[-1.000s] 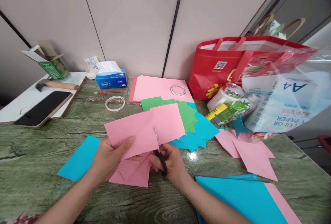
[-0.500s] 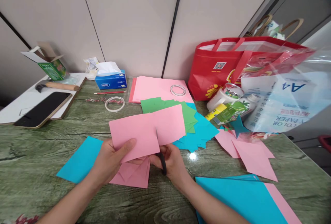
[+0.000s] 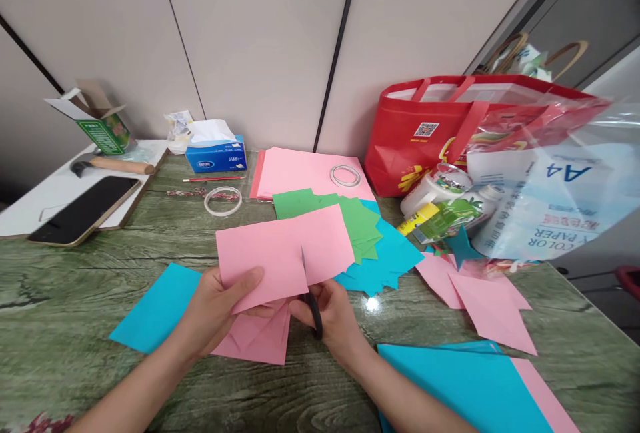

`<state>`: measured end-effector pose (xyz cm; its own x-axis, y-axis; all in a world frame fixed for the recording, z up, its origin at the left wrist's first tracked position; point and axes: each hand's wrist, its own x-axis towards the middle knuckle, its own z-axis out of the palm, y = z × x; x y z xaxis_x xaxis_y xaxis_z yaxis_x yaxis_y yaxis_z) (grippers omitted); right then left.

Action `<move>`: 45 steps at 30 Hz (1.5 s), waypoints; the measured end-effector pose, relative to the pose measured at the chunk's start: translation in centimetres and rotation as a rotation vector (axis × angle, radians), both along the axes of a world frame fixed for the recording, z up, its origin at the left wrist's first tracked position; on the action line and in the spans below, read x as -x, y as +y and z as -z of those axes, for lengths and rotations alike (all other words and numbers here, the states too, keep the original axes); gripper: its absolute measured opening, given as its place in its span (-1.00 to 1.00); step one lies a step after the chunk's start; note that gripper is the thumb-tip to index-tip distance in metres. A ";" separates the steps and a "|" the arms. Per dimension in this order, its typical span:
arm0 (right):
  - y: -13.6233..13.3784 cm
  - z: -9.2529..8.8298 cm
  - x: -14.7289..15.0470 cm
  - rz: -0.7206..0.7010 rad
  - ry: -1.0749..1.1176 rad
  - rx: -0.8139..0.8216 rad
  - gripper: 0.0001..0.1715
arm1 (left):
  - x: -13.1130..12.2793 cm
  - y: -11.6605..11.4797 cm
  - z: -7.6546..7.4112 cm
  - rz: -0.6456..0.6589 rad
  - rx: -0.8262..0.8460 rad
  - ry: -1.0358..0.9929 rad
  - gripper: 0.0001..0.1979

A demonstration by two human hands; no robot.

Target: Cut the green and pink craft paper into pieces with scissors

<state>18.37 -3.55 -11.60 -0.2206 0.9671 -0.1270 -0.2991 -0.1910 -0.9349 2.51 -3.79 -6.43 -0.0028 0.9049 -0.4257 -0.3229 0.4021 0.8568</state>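
Note:
My left hand (image 3: 220,303) pinches a pink sheet of paper (image 3: 265,259) at its lower left, thumb on top and fingers beneath. My right hand (image 3: 325,309) is closed round the black handles of a pair of scissors (image 3: 315,316). The blades meet the sheet from its near edge, where a slit runs partway up; most of the blade length is hidden by the paper. Under the sheet lie more pink pieces (image 3: 265,343) on the table. A blue sheet (image 3: 160,306) rests left of my left hand. Beyond the pink sheet are green pieces (image 3: 310,199) and blue pieces (image 3: 390,253).
At the back stand a blue tissue box (image 3: 216,155) and a red bag (image 3: 400,133). A phone (image 3: 85,209) and hammer (image 3: 117,165) lie left on a white board. Tape rolls, glue and pink scraps (image 3: 493,306) are around; blue sheets (image 3: 460,379) lie at front right.
The pink sheet has shifted and tilted slightly, its right part dipping a little. Both hands keep their holds in nearly the same place, and the camera view has moved slightly.

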 end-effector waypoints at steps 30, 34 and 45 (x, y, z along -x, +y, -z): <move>-0.1 -0.1 0.0 -0.013 -0.023 0.036 -0.67 | 0.1 -0.1 0.1 0.028 0.007 -0.022 -0.78; -0.1 0.0 0.1 -0.008 -0.029 0.040 -0.69 | 0.1 -0.1 0.0 0.019 0.009 -0.024 -0.77; -0.1 0.0 0.2 0.020 -0.053 0.068 -0.69 | 0.2 0.1 0.5 0.021 -0.003 -0.065 -0.77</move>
